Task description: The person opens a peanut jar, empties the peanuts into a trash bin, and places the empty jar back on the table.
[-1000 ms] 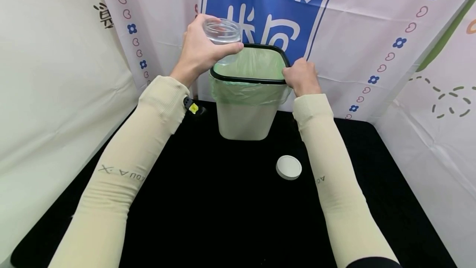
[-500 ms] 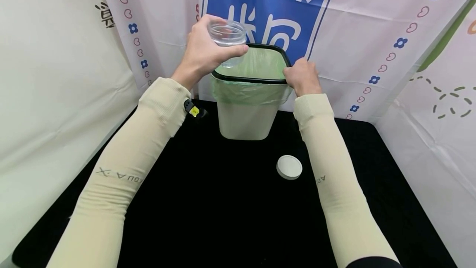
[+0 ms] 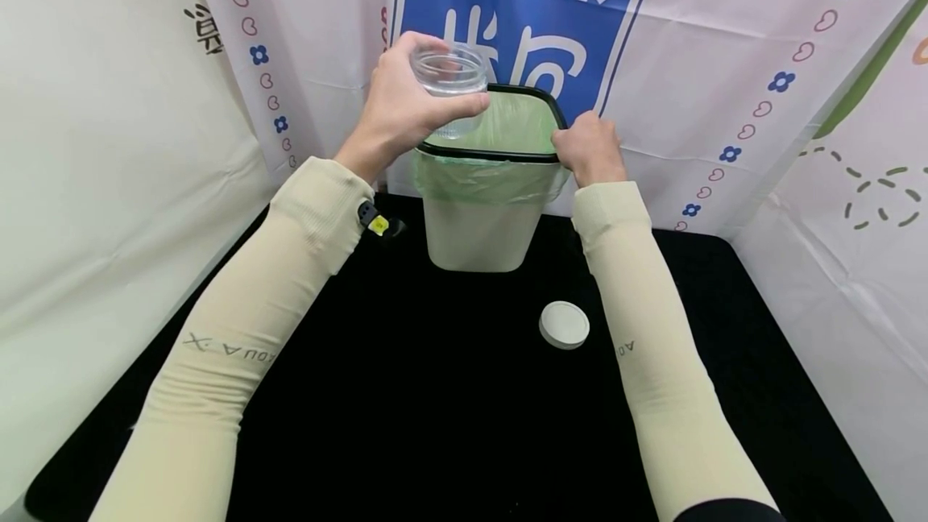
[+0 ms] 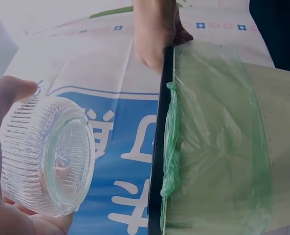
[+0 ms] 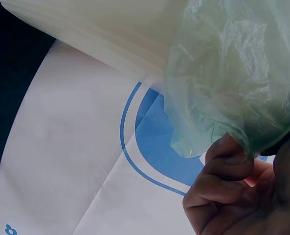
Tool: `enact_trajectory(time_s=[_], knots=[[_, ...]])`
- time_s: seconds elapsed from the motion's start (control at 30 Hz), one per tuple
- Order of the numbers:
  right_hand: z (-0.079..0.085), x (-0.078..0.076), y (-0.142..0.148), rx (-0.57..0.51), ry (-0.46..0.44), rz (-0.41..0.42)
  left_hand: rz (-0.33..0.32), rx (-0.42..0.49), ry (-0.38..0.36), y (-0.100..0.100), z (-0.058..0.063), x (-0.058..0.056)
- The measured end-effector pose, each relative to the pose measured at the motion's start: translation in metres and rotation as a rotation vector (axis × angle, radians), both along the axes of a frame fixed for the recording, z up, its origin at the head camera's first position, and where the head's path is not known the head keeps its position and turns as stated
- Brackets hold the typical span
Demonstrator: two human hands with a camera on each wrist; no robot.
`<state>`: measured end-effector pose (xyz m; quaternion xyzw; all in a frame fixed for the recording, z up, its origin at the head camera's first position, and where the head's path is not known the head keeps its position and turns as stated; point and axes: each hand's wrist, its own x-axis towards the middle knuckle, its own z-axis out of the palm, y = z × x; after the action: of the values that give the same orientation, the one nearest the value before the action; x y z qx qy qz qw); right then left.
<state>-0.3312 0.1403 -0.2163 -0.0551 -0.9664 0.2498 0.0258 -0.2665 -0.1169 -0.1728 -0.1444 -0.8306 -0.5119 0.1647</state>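
In the head view my left hand (image 3: 406, 99) grips a clear ribbed jar (image 3: 451, 75), its open mouth up, above the left part of a trash can (image 3: 478, 232). The left wrist view shows the jar's round base (image 4: 69, 156) and ribbed side, apart from the can's black rim. A thin green bag (image 4: 213, 137) lines the can and folds over its outside. My right hand (image 3: 590, 150) holds the rim (image 3: 561, 123) at the right side. Up close, the right wrist view has its curled fingers (image 5: 223, 181) at the bag's edge, with the rim partly hidden.
A round white lid (image 3: 564, 325) lies on the black table (image 3: 406, 393), in front of the can and beside the right forearm. Printed cloth (image 3: 710, 47) hangs close behind the can, and white cloth (image 3: 109, 103) stands along the left side.
My left hand has moved slightly right and down with the jar, farther over the can's opening. The right hand keeps its hold on the rim, and the lid has not moved.
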Motion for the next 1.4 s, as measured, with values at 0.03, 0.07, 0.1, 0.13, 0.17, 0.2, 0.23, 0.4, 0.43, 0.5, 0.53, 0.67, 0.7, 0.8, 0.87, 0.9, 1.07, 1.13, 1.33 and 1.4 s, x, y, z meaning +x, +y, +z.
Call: enact_trajectory(time_s=[0.03, 0.07, 0.1, 0.13, 0.17, 0.2, 0.23, 0.4, 0.43, 0.5, 0.53, 0.67, 0.7, 0.8, 0.87, 0.9, 1.07, 1.13, 1.33, 1.4], knots=[[0.000, 0.000, 0.000, -0.002, -0.001, 0.000, -0.008, 0.009, -0.001, 0.000, -0.001, 0.001], [0.000, 0.000, 0.000, -0.006, 0.001, -0.001, -0.016, 0.014, 0.000, 0.001, -0.001, 0.001], [0.000, 0.000, 0.000, -0.007, 0.003, -0.001, -0.021, 0.018, 0.000, 0.001, -0.002, 0.002], [0.000, 0.000, 0.000, -0.007, 0.005, -0.001, -0.028, 0.024, 0.000, 0.002, -0.003, 0.002], [-0.001, 0.000, 0.000, -0.006, 0.007, -0.001, -0.032, 0.030, -0.001, 0.002, -0.004, 0.003], [-0.001, 0.000, 0.000, -0.005, 0.007, 0.000, -0.036, 0.035, -0.001, 0.003, -0.004, 0.004], [-0.001, 0.000, 0.000, -0.004, 0.008, 0.000, -0.039, 0.041, -0.001, 0.003, -0.005, 0.004], [0.000, 0.000, 0.000, -0.005, 0.000, 0.001, -0.048, 0.048, -0.002, 0.005, -0.008, 0.006], [0.000, 0.000, 0.000, -0.006, -0.002, 0.002, -0.049, 0.049, -0.002, 0.005, -0.009, 0.006], [0.000, 0.000, 0.000, -0.006, -0.004, 0.003, -0.055, 0.051, 0.000, 0.006, -0.010, 0.007], [0.000, 0.000, 0.000, -0.005, -0.003, 0.003, -0.058, 0.051, 0.000, 0.006, -0.011, 0.007], [0.000, 0.000, 0.000, -0.009, -0.001, 0.004, -0.076, 0.049, 0.016, 0.006, -0.014, 0.008], [0.000, 0.000, 0.000, -0.012, -0.001, 0.004, -0.081, 0.050, 0.018, 0.007, -0.015, 0.008], [0.000, -0.001, 0.001, -0.020, -0.004, 0.003, -0.098, 0.056, 0.034, 0.007, -0.017, 0.010], [0.000, -0.001, 0.001, -0.019, -0.004, 0.002, -0.111, 0.064, 0.043, 0.008, -0.018, 0.011], [0.000, 0.000, 0.001, -0.020, -0.004, 0.001, -0.116, 0.067, 0.045, 0.009, -0.019, 0.012], [0.000, 0.000, 0.001, -0.020, -0.007, 0.001, -0.120, 0.056, 0.052, 0.011, -0.023, 0.015], [0.000, 0.000, 0.001, -0.019, -0.006, 0.001, -0.119, 0.045, 0.054, 0.012, -0.024, 0.016], [0.000, 0.000, 0.002, -0.024, -0.005, 0.001, -0.124, 0.031, 0.068, 0.013, -0.028, 0.019], [0.000, -0.001, 0.002, -0.027, -0.008, 0.002, -0.128, 0.036, 0.070, 0.013, -0.029, 0.020]])
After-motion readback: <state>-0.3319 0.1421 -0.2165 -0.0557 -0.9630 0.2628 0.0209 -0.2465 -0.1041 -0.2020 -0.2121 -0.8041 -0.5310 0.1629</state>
